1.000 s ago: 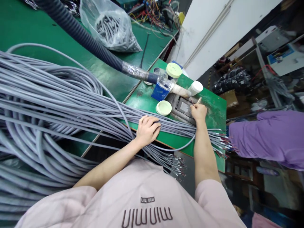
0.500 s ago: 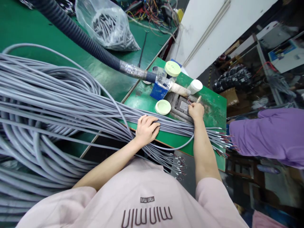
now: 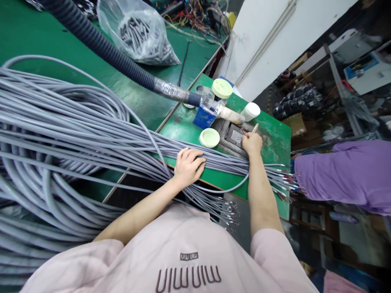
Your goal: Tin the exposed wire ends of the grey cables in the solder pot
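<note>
A thick bundle of grey cables (image 3: 220, 160) runs across the green bench from the left. My left hand (image 3: 189, 167) lies over it with its fingers curled onto the cables. My right hand (image 3: 253, 143) is closed in a pinch at a small dark-framed metal pot (image 3: 236, 136) with a silvery surface. Thin reddish wires (image 3: 243, 131) stick out of its fingers over the pot; they look like a cable's stripped end, though the grip hides most of it. A pale stick-like piece (image 3: 255, 127) shows beyond the knuckles. One grey cable loops toward my right forearm.
A ribbed hose (image 3: 122, 57) ends above the pot, by a blue box (image 3: 204, 117). Beside them stand an open pale-green tub (image 3: 209, 138), a lidded jar (image 3: 222, 88) and a white tub (image 3: 251, 110). Large cable coils (image 3: 61, 122) fill the left. A person in purple (image 3: 345, 173) is at right.
</note>
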{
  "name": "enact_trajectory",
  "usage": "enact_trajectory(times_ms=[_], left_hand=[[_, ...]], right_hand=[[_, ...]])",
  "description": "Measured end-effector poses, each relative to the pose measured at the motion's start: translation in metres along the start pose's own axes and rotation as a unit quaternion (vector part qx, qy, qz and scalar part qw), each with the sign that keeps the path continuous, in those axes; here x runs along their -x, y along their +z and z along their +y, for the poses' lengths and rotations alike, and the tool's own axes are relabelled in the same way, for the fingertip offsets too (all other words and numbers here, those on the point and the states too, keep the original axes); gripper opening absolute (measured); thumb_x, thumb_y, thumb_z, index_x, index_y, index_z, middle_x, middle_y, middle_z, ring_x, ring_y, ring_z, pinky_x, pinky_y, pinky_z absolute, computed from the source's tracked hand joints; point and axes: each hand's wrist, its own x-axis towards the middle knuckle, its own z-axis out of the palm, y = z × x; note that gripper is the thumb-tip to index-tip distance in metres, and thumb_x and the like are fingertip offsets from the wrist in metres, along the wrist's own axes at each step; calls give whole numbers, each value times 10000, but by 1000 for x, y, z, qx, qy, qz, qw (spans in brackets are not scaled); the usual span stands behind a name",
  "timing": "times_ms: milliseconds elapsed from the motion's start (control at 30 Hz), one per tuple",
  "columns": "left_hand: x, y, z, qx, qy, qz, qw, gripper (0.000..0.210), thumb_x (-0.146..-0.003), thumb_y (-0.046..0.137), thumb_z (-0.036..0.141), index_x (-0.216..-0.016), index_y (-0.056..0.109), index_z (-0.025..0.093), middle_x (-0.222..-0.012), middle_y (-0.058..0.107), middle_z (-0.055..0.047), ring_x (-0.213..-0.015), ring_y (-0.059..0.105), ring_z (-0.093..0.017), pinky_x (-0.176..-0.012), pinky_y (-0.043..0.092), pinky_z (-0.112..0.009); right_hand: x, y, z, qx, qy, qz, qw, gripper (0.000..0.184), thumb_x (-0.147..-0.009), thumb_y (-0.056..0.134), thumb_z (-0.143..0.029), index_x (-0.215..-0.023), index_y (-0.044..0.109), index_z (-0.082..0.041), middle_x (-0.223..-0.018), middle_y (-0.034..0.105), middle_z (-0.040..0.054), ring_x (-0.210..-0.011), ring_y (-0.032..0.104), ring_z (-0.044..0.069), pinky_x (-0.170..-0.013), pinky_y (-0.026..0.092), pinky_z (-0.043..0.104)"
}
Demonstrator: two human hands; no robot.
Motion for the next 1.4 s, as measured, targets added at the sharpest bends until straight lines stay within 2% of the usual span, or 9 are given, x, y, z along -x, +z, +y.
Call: enact_trajectory(times_ms=[367,533,700,833,933,1067,1133,1233,1400], left_hand=[[0,1,-1,-17,15,11,1000,115,-824,581,248,-904,663,234,-1042,677,-45,-1041,570,-215,-1032,316,-439],[1,3,-2,-15,20,23,999,112,-819,590,246,-901,666,235,-1038,679,-46,-1030,575,-213,-1022,320,-433],[0,1,-2,14,-8,13,1000,103,-812,602,257,-885,673,240,-1035,684,-48,-1037,576,-221,-1022,301,-444],[-3,-5,7,131,-61,20,989,65,-812,608,245,-822,669,223,-914,702,-32,-967,602,-205,-1009,314,-448],[-1,-4,24,327,-127,15,936,98,-776,660,260,-846,672,192,-889,688,-47,-904,611,-189,-907,421,-388],[5,2,54,594,-248,-38,765,324,-650,787,308,-919,661,179,-888,687,-39,-847,639,-166,-839,482,-327],[6,4,66,650,-279,-28,706,347,-621,810,316,-902,660,179,-838,691,-23,-775,643,-146,-791,498,-308],[6,5,76,671,-303,-2,677,269,-657,785,333,-843,671,176,-723,665,2,-638,611,-116,-660,501,-268],[2,8,79,657,-310,36,686,164,-680,768,303,-747,676,185,-722,633,17,-651,584,-97,-666,481,-238]], right_hand=[[0,1,1,-19,1,11,1000,280,-799,520,-300,-903,738,-160,-901,710,156,-856,621,275,-721,413,335],[15,-15,10,-119,-38,77,989,195,-751,565,-266,-658,684,-143,-703,660,88,-702,566,201,-656,373,297],[69,-39,13,-328,-94,136,930,254,-737,599,-286,-523,562,-154,-524,467,-27,-525,418,102,-542,312,250],[124,-45,-6,-494,-71,59,865,245,-750,633,-346,-596,608,-157,-513,420,-51,-475,364,77,-464,282,227],[156,-41,-24,-610,-39,-24,791,217,-752,649,-366,-688,657,-159,-515,437,-52,-426,344,63,-400,250,215],[182,-36,-42,-684,-21,-79,725,226,-756,661,-359,-646,633,-163,-483,433,-55,-416,350,55,-393,269,201],[189,-35,-47,-699,-24,-98,707,244,-755,666,-354,-614,609,-164,-468,426,-58,-421,354,54,-403,286,198],[194,-36,-51,-712,-18,-122,692,262,-748,672,-363,-599,593,-163,-464,433,-58,-413,359,51,-395,284,195],[196,-37,-50,-726,3,-139,674,266,-735,672,-370,-593,574,-167,-480,459,-57,-389,371,45,-366,282,187]])
